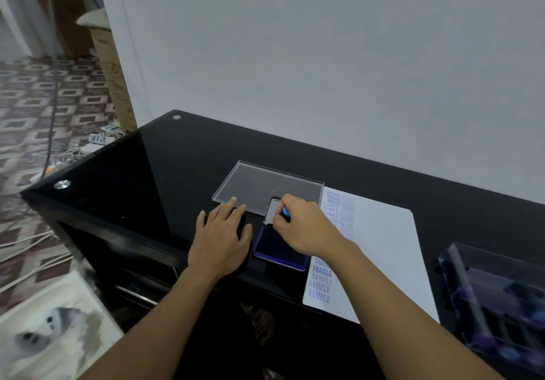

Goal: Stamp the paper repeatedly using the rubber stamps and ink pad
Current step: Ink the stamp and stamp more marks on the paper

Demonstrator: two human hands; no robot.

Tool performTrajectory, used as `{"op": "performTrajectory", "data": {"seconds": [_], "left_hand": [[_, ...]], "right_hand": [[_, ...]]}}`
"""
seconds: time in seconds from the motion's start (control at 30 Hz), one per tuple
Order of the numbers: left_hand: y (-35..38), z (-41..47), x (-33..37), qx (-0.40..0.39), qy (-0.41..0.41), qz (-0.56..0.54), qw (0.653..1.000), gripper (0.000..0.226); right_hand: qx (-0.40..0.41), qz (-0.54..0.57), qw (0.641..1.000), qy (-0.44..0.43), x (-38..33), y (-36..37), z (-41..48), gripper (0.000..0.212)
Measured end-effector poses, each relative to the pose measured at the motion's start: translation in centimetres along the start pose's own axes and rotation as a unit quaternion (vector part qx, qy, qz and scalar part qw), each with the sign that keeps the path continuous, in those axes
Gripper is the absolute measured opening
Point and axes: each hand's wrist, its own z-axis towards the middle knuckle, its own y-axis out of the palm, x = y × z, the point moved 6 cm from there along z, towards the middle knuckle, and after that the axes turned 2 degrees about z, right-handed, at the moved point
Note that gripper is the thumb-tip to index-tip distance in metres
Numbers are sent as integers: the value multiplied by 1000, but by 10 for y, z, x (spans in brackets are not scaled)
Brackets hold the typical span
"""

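Note:
A white sheet of paper (380, 250) lies on the black glass table (165, 167), its left side covered with blue stamped words. The open ink pad (277, 251) with its dark blue cushion sits at the paper's left edge, its silver lid (272, 210) hinged back. My right hand (303, 229) pinches a rubber stamp with a blue knob (285, 211) over the far end of the ink pad. My left hand (221, 235) rests flat on the table just left of the pad, fingers straight.
A clear plastic lid (259, 188) lies flat behind the hands. A clear box (495, 300) holding more blue-handled stamps stands at the right front. The table's left edge drops to a patterned floor with cables (35, 244). A wall runs behind the table.

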Motion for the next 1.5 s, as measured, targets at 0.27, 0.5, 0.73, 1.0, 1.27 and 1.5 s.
{"op": "performTrajectory", "data": {"seconds": [0.27,0.5,0.73,1.0,1.27,1.5], "left_hand": [[-1,-1,-2,11,-1,1,1000,54],[-2,-1,-2,15,0,10,1000,54],[-1,0,-2,16,0,13,1000,54],[-1,0,-2,14,-8,17,1000,54],[-2,1,-1,16,-7,22,1000,54],[-1,2,-2,14,-7,21,1000,54]], "right_hand": [[-30,-105,994,-22,-12,11,7,12],[-26,-129,991,-26,-15,14,5,12],[-27,-131,991,-4,-5,28,5,14],[-2,-115,993,-3,-2,32,4,17],[6,-108,994,-2,-3,32,5,18],[13,-98,995,6,-1,34,2,15]]}}
